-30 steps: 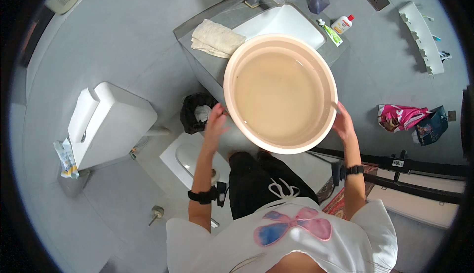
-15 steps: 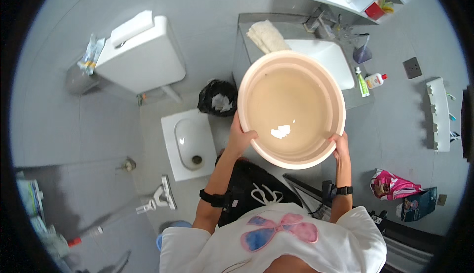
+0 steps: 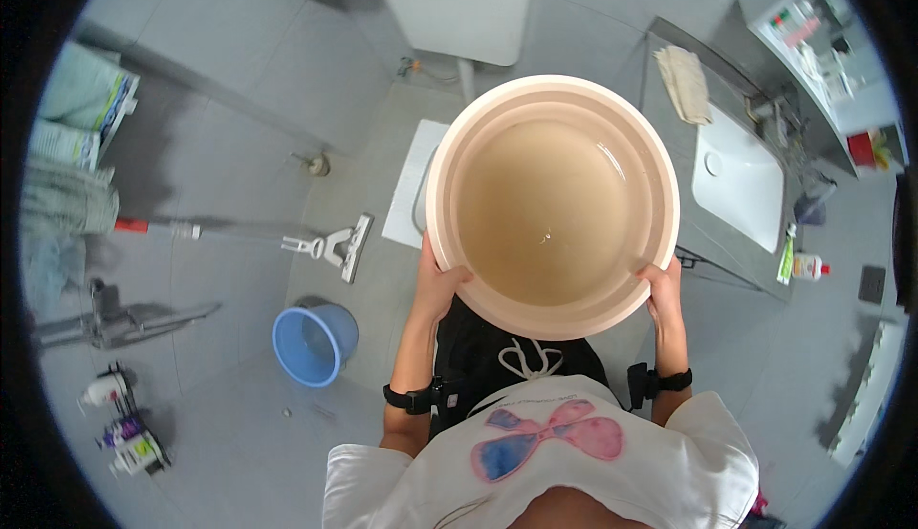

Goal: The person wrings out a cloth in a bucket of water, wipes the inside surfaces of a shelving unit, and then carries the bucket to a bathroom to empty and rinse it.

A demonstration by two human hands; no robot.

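A large round peach plastic basin (image 3: pixel 553 323) is held up in front of me, with murky, brownish water (image 3: pixel 545 213) in it. My left hand (image 3: pixel 441 285) grips its near-left rim, thumb over the inside and fingers hidden beneath. On the near-right rim my right hand (image 3: pixel 662 286) clasps it the same way. Under the basin's left edge shows part of the white squat toilet (image 3: pixel 413 189), mostly covered. Light glints off the water's surface.
A white sink (image 3: pixel 741 185) in a grey counter lies to the right, a beige towel (image 3: pixel 683 84) beside it. Left on the floor stand a blue bucket (image 3: pixel 316 342) and a mop (image 3: pixel 346 248). The white cistern (image 3: pixel 454 8) is ahead. A shower tap (image 3: pixel 100 323) juts from the left wall.
My view and body have turned left, with the basin still in both hands. The basin now covers much of the squat toilet; the blue bucket has come fully into view.
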